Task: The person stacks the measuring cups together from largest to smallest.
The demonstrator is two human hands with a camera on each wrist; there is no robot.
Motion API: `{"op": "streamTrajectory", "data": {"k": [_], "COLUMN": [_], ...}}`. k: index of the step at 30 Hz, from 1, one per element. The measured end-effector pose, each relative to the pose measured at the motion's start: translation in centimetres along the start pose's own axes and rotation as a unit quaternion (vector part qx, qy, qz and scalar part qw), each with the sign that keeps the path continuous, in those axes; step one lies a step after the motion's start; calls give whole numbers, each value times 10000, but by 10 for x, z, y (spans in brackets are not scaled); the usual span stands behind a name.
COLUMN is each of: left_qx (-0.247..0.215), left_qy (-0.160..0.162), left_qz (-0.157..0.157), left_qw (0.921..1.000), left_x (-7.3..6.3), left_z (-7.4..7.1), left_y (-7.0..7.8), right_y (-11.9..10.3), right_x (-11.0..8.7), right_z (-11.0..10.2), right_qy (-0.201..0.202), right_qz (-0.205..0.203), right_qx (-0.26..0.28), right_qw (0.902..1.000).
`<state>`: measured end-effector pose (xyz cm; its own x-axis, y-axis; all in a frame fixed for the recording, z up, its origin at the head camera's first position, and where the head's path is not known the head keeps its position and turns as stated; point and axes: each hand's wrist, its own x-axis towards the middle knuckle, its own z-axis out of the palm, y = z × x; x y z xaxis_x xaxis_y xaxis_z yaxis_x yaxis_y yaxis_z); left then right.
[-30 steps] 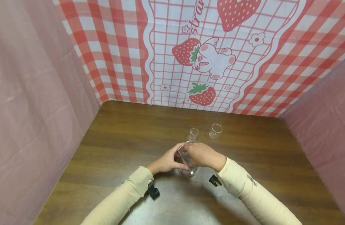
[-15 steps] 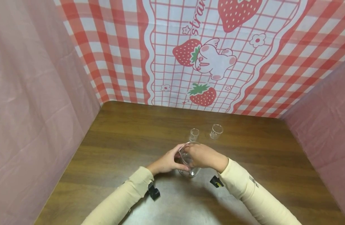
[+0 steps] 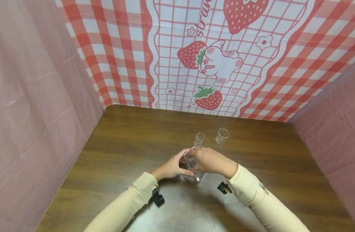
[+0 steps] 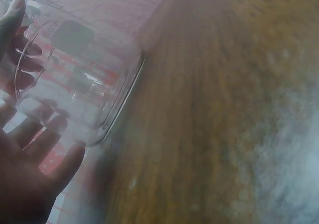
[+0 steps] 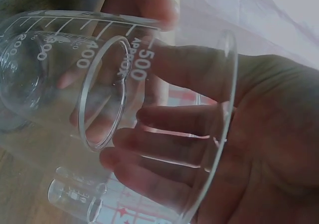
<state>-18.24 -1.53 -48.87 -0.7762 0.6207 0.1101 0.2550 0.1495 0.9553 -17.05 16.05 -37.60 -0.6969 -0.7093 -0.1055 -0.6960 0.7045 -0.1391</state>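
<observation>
A large clear glass beaker [image 3: 198, 177] with white graduations up to 500 is at the front middle of the table. My left hand [image 3: 172, 166] grips its side, thumb towards me and fingers round the far side. A smaller beaker, its rim [image 5: 83, 104] showing through the graduated wall, sits inside the large one. My right hand [image 3: 215, 162] reaches in over the large rim. In the right wrist view its fingers [image 5: 164, 144] are stretched out beside the inner beaker's rim. Whether they touch that rim, I cannot tell.
Just behind the large beaker stands a tiny beaker [image 3: 199, 139]. Another small beaker [image 3: 222, 136] is to its right. The brown wooden table [image 3: 131, 132] ends at a checked strawberry cloth [image 3: 131, 74], with pink curtains [image 3: 38, 96] at the sides.
My right wrist and forearm have shifted slightly to the right, with the fingers still inside the large beaker. The left hand and the two small beakers behind stay where they were.
</observation>
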Motion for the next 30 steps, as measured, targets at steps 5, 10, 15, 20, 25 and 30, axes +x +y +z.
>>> {"op": "streamTrajectory", "data": {"k": [5, 10, 15, 20, 25, 30], "left_qx": [25, 85, 130, 113, 151, 164], "left_qy": [4, 17, 18, 16, 18, 4], "left_qz": [-25, 1, 23, -12, -18, -11], "left_qw": [10000, 10000, 9999, 9999, 9999, 9999], "left_x": [0, -1, 0, 0, 0, 0], "left_z": [0, 0, 0, 0, 1, 1], "left_y": [-1, -2, -2, -2, -2, -2], "right_y": [-1, -1, 0, 2, 2, 2], "right_x": [-1, -3, -5, -7, -8, -8], "right_z": [-3, -5, -8, -9, -10, -12], "right_qy": [38, 119, 185, 224, 325, 527], "right_qz": [-15, -26, -51, -67, -60, -64], "right_qx": [62, 292, 476, 527, 624, 831], "right_qw": [10000, 9995, 9987, 9983, 9975, 9951]}}
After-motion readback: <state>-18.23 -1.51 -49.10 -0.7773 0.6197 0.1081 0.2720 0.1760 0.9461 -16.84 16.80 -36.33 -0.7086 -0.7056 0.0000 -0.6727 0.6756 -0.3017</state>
